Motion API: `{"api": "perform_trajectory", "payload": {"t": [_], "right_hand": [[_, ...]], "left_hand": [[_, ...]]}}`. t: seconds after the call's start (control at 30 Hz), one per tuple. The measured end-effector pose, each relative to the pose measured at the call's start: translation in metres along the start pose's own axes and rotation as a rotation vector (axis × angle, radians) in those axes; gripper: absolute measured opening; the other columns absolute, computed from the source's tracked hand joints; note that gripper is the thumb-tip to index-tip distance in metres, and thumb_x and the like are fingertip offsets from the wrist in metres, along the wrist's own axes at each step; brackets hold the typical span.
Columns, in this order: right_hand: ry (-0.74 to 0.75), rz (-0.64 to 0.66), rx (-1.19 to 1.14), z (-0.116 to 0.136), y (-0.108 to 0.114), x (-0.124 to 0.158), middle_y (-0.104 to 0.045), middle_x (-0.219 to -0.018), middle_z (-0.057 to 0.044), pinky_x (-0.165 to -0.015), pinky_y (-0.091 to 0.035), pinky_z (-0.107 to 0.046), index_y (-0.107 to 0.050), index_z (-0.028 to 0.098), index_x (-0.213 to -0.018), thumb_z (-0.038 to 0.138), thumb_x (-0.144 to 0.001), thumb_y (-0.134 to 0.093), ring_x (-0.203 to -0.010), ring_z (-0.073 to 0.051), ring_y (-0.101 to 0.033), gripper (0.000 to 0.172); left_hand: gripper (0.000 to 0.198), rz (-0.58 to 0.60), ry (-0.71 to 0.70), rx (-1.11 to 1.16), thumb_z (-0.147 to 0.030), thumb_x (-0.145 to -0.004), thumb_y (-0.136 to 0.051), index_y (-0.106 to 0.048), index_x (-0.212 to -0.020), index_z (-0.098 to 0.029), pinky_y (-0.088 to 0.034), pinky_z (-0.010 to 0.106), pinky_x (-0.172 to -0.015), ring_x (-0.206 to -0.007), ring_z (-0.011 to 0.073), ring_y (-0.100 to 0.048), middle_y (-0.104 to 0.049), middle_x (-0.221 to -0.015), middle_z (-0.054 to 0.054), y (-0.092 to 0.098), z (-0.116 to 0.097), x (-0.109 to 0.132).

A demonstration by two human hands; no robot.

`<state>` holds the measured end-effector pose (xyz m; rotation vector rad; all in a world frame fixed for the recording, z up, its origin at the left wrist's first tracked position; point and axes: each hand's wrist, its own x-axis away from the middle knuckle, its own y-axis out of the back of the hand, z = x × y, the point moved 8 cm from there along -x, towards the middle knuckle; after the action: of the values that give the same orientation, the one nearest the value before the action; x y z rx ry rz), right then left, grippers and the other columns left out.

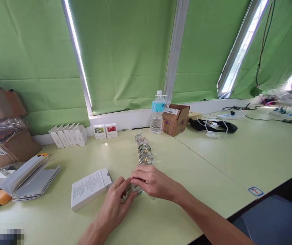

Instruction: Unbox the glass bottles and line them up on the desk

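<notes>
A clear glass bottle [138, 189] lies between my two hands, partly hidden by them. My left hand [115, 200] is closed around its left side, fingers and thumb bent on the glass. My right hand [156, 180] reaches over the top with its fingers pinched together. Whatever lies in that pinch is covered by the fingers. Just beyond my hands, several clear glass bottles [145, 149] with small gold-coloured nozzles stand in a row running away from me. To the left of my left hand a white printed box [91, 189] lies flat.
Several narrow white boxes [69, 135] and two small picture boxes [105, 131] stand near the wall. A water bottle [157, 117] and a cardboard box [175, 119] are at the back. Papers [33, 180] lie left; a black strap [212, 126] with a white cable sits right.
</notes>
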<state>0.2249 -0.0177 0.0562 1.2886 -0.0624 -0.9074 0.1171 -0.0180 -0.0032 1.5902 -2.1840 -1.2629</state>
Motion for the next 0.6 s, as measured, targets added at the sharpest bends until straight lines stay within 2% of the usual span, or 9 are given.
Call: {"api": "perform_trajectory", "payload": {"t": [0.3,0.33,0.4,0.5,0.53,0.6], "right_hand": [[0.077,0.030,0.008,0.006,0.000,0.000,-0.060,-0.085,-0.006,-0.073,-0.045,-0.029,-0.063,0.016,-0.095,0.022,-0.099,-0.041,-0.081,-0.017,-0.053,0.023],[0.080,-0.001,-0.012,0.008,0.007,0.000,-0.060,-0.084,-0.006,-0.072,-0.045,-0.029,-0.062,0.016,-0.094,0.022,-0.099,-0.041,-0.080,-0.017,-0.054,0.023],[0.046,-0.145,-0.075,0.009,0.034,0.001,-0.061,-0.084,-0.005,-0.072,-0.046,-0.029,-0.061,0.017,-0.094,0.025,-0.099,-0.042,-0.077,-0.017,-0.054,0.022],[-0.144,-0.490,-0.138,-0.008,0.082,0.009,-0.061,-0.085,-0.005,-0.070,-0.045,-0.029,-0.060,0.019,-0.099,0.027,-0.098,-0.043,-0.075,-0.016,-0.055,0.019],[-0.150,-0.544,-0.148,-0.011,0.090,0.011,-0.061,-0.084,-0.004,-0.067,-0.045,-0.029,-0.061,0.019,-0.097,0.028,-0.097,-0.045,-0.072,-0.016,-0.054,0.018],[-0.130,-0.485,-0.153,-0.018,0.088,0.007,-0.060,-0.080,-0.004,-0.063,-0.043,-0.028,-0.063,0.019,-0.095,0.027,-0.095,-0.049,-0.067,-0.014,-0.051,0.017]], "left_hand": [[0.023,0.021,-0.037,-0.008,-0.036,-0.095,-0.047,-0.058,-0.110,-0.023,-0.041,0.025,-0.067,-0.073,0.0141,-0.051,-0.052,-0.084,0.002,-0.002,-0.005,0.000],[0.023,0.018,-0.038,-0.010,-0.036,-0.095,-0.047,-0.057,-0.110,-0.023,-0.041,0.025,-0.067,-0.073,0.0141,-0.051,-0.052,-0.085,0.002,-0.002,-0.004,0.000],[0.025,0.015,-0.029,-0.013,-0.037,-0.095,-0.046,-0.056,-0.113,-0.023,-0.042,0.026,-0.068,-0.072,0.0139,-0.051,-0.052,-0.087,0.002,-0.003,-0.002,0.001],[0.027,0.021,-0.006,-0.008,-0.039,-0.094,-0.046,-0.055,-0.116,-0.025,-0.043,0.025,-0.069,-0.071,0.0134,-0.051,-0.052,-0.088,0.002,-0.005,0.001,0.001],[0.027,0.021,-0.001,-0.006,-0.040,-0.094,-0.047,-0.056,-0.115,-0.025,-0.043,0.025,-0.068,-0.070,0.0134,-0.051,-0.052,-0.087,0.001,-0.005,0.002,0.001],[0.028,0.016,0.008,-0.006,-0.042,-0.093,-0.048,-0.056,-0.114,-0.025,-0.043,0.025,-0.065,-0.069,0.0138,-0.050,-0.051,-0.084,0.001,-0.006,0.003,0.001]]}}
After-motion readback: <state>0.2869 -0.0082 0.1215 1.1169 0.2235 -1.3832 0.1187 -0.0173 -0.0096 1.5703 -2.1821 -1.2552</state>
